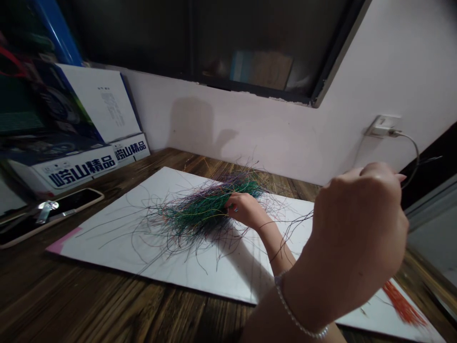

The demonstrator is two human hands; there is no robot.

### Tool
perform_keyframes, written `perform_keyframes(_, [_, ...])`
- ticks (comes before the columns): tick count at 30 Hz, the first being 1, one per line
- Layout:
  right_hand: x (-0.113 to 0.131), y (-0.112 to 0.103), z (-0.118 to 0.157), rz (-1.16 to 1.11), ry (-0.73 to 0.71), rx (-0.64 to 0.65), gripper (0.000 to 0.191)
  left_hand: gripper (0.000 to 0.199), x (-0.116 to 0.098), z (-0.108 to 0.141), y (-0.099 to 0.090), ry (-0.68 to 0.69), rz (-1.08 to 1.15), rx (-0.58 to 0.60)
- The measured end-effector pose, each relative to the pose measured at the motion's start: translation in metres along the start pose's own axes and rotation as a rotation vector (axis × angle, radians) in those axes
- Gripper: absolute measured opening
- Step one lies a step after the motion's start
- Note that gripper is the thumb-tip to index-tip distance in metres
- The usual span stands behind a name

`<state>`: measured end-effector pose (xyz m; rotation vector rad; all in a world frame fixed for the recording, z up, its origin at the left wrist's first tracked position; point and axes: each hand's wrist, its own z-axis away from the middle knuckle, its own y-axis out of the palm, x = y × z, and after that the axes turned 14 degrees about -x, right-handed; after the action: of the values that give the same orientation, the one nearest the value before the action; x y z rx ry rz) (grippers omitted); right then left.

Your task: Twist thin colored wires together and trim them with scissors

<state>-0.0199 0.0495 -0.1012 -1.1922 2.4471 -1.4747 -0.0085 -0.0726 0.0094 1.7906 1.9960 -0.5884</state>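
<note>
the right hand (245,208) is at the right part of a loose, tangled bundle of thin green, purple and dark strands (200,207). its fingers are bent in toward the thumb, touching the bundle from the near right side, with most of the strands spreading out to their left; whether they grip any single strand i cannot tell. the left hand (360,224), with a beaded bracelet (294,317) at the wrist, is raised close to the camera, right of the bundle and well apart from it. its fingers are curled into a fist, and a few long dark strands (294,223) run across to its edge; the fingertips are mostly hidden, so their hold is unclear. the bundle lies on a flat white board (117,238) with a pink corner, on a dark wooden surface (143,305). a small orange-red bundle of strands (403,304) lies at the board's right end, below the left hand.
</note>
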Motion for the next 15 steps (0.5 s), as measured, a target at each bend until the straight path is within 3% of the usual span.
perform_keyframes(9, [0.000,-0.004,0.002,-0.039,0.001,-0.045,0.026,0.021,-0.002,0.002,0.000,0.005,-0.013,0.011])
perform_keyframes(15, [-0.002,-0.012,0.001,-0.083,0.017,-0.085,0.017,0.020,-0.002,0.004,0.003,0.038,-0.021,0.016])
